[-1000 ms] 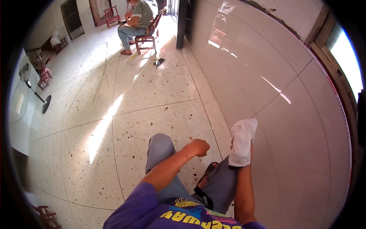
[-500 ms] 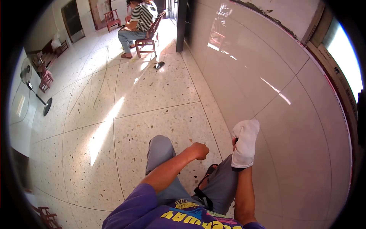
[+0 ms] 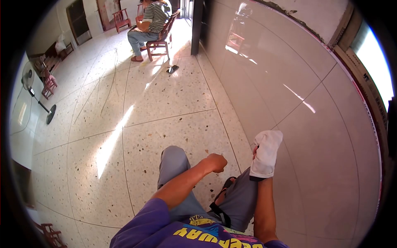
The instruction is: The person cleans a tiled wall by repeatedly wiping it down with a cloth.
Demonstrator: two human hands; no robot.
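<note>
My left hand [image 3: 216, 163] is closed in a fist above the floor between my knees. Its palm side faces away, and nothing sticks out of it. A white sock-like fabric cover [image 3: 266, 153] with a dark band at the wrist end lies over my right hand [image 3: 254, 152], beside my right knee and close to the tiled wall. Only a bit of skin shows at the cover's left edge, next to a small dark spot. The fabric hides the fingers, so I cannot tell how they are held.
A person [image 3: 155, 25] in a striped top sits on a wooden chair [image 3: 159, 48] at the far end. A phone [image 3: 173, 69] lies on the speckled floor [image 3: 165, 99] behind it. The tiled wall [image 3: 297, 136] rises on my right. A standing fan [image 3: 41, 103] is at left.
The white cover and my right hand have tilted slightly to the right at the top. My left hand stays in place. The seated person's head has shifted slightly upward out of view.
</note>
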